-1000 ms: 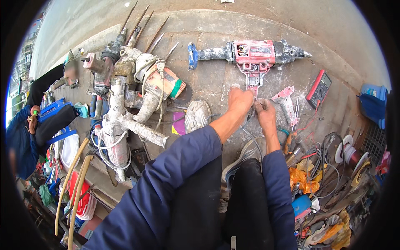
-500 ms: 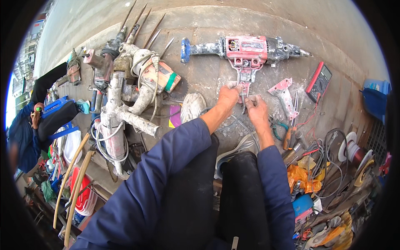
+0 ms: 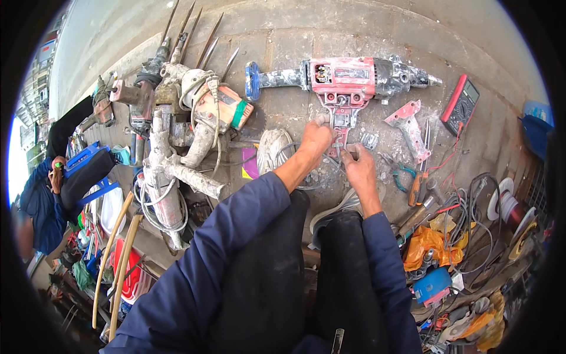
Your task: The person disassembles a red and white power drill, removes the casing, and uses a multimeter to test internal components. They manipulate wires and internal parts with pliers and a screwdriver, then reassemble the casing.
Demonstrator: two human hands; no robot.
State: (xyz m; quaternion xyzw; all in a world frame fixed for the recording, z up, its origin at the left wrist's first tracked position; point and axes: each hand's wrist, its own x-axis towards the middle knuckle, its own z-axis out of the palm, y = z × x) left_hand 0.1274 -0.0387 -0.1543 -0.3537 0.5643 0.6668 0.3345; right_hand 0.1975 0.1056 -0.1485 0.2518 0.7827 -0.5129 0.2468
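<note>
A dusty red and black demolition hammer (image 3: 345,74) lies on the paving in front of me, its nose pointing right. Its handle (image 3: 342,121) is opened up, and inner parts show. My left hand (image 3: 317,138) is closed on the left edge of this handle. At the handle's lower end, my right hand (image 3: 361,171) pinches with thumb and forefinger; what is between them is too small to tell. A grey cable runs by the fingertips. Just right of the handle lies a small grey part (image 3: 369,140). The removed red handle cover (image 3: 408,127) rests farther right.
A red-edged multimeter (image 3: 461,105), pliers (image 3: 404,177) and an orange-handled screwdriver (image 3: 417,189) lie to the right. Several dusty power tools (image 3: 171,135) crowd the left. Wire spools (image 3: 510,206) and clutter fill the lower right. Another person (image 3: 47,200) sits far left.
My right hand has drawn slightly down from the handle, and the small grey part beside it has come into view. My left hand keeps its hold. The whole view has shifted a little.
</note>
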